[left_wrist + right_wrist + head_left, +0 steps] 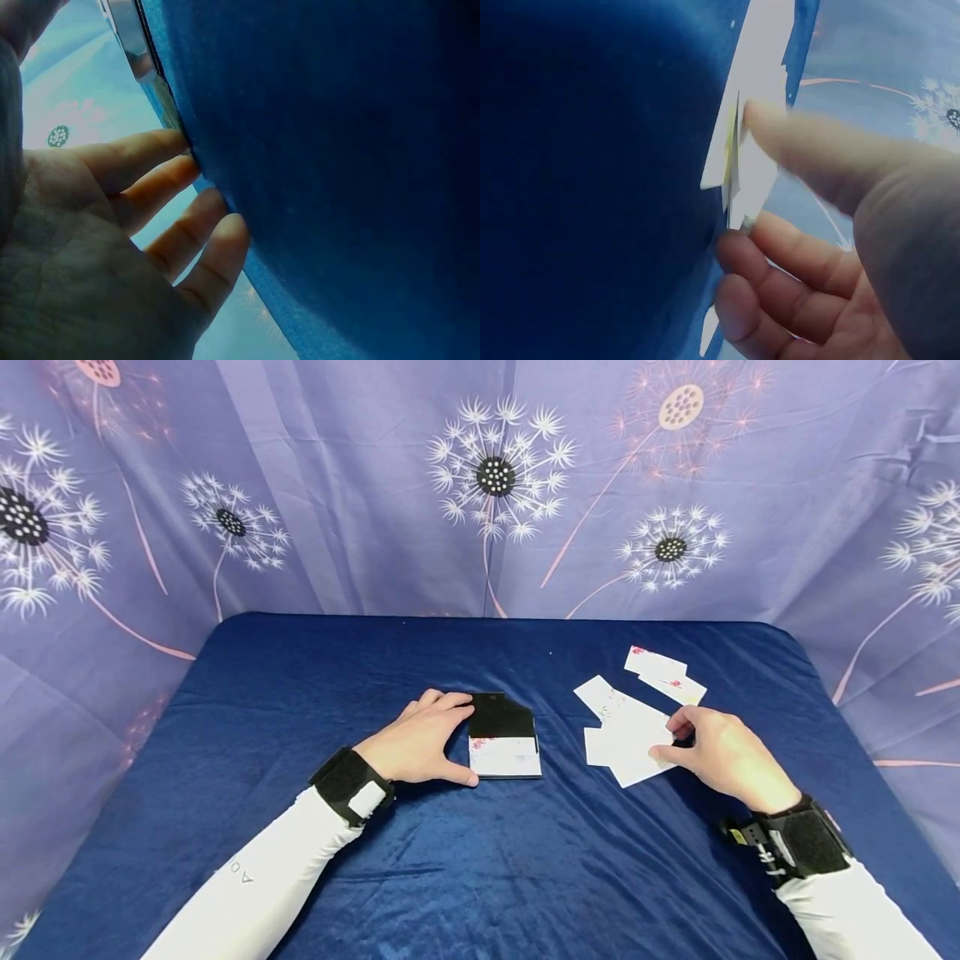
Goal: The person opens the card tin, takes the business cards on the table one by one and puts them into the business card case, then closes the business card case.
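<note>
A black card case lies on the table, with white cards bearing a red print in its front part. My left hand holds the case at its left end, fingertips at the far corner and thumb at the near one. To the right is a loose spread of white cards. At that spread's right edge, my right hand pinches a card between thumb and fingers. In the right wrist view the card's edge stands slightly raised from the others.
Two more white cards with red prints, one partly overlapping the other, lie behind the spread. Dark blue cloth covers the table. A purple curtain with dandelion prints hangs behind and at both sides.
</note>
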A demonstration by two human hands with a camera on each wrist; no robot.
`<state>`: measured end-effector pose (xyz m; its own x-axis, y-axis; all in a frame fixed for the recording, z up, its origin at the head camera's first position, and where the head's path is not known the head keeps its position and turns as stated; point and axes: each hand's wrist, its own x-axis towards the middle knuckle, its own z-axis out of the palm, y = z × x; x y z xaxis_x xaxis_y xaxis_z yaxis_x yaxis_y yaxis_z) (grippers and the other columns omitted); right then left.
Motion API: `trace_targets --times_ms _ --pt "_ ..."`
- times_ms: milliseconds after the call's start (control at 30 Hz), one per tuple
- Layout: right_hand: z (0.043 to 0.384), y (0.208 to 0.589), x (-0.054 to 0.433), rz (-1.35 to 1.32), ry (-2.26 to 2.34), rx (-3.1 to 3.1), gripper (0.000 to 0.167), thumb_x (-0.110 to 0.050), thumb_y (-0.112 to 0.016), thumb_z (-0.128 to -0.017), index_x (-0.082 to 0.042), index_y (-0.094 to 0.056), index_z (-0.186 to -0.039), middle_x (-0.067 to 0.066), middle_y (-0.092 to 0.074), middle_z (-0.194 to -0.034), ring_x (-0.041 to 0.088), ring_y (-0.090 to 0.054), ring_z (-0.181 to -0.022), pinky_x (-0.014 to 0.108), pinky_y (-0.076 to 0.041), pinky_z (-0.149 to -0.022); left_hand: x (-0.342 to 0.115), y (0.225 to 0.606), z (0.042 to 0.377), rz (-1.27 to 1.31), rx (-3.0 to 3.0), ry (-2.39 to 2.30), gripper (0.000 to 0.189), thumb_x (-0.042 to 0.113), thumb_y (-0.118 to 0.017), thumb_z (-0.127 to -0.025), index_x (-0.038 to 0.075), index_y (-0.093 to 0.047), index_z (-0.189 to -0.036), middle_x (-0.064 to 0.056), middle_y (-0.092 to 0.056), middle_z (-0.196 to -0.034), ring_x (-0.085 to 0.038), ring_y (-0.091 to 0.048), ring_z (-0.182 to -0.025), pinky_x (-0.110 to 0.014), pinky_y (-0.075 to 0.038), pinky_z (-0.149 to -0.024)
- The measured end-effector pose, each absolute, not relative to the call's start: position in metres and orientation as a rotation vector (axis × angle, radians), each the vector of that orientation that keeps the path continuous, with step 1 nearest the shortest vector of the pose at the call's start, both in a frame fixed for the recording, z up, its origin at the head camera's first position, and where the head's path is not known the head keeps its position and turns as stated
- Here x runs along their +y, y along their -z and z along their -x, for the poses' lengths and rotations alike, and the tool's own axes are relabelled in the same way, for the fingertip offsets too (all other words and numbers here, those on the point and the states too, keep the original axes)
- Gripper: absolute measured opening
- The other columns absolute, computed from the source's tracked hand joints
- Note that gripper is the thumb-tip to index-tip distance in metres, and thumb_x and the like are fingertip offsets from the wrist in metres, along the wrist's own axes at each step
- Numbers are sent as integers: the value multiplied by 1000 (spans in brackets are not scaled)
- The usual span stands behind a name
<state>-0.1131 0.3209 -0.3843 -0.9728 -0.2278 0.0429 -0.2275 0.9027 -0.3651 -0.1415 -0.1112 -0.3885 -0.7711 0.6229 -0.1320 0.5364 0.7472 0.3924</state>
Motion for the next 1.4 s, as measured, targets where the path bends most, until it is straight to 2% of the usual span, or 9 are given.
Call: trace_targets --times_ms 133,400,600,967,1200,1400 --pt "113 384 322 335 737 3044 24 -21 -87 -89 -6 -70 -97 -2 -69 -82 16 -62 -75 32 -47 -68 -111 388 141 -905 2695 -495 105 60 -85 -83 3 -45 -161 -11 -38 -167 -33 -34 -148 -54 -31 -119" --pt "115 382 327 333 854 2990 11 -15 -74 -100 -6 -75 -105 -1 -73 -86 13 -63 -76 26 -47 -68 -111 387 140 -907 2695 -503 105 59 -86 -82 3 -45 -161 -11 -39 -167 -32 -34 -148 -54 -32 -118" --pt "116 382 330 349 898 2971 11 -13 -68 -104 -5 -75 -108 1 -74 -91 11 -61 -76 25 -45 -68 -111 387 140 -904 2694 -504 105 59 -86 -82 3 -45 -161 -10 -39 -167 -32 -34 -148 -54 -32 -118" --pt "120 376 323 339 972 2982 12 -15 -67 -105 -8 -76 -109 4 -73 -92 11 -55 -71 26 -40 -62 -112 388 141 -901 2687 -507 104 59 -86 -83 3 -45 -161 -10 -38 -168 -33 -33 -149 -54 -31 -119" --pt "126 369 314 394 1012 2985 9 -14 -69 -105 -9 -76 -109 4 -74 -92 9 -61 -77 19 -42 -68 -111 389 141 -898 2687 -504 104 60 -85 -83 4 -45 -161 -9 -38 -168 -32 -33 -148 -53 -31 -119" --pt "128 362 307 376 1014 2967 12 -18 -65 -107 -11 -75 -110 6 -73 -94 14 -58 -75 25 -41 -65 -111 389 141 -896 2688 -505 104 60 -86 -83 4 -45 -161 -9 -38 -168 -32 -33 -149 -53 -31 -119"
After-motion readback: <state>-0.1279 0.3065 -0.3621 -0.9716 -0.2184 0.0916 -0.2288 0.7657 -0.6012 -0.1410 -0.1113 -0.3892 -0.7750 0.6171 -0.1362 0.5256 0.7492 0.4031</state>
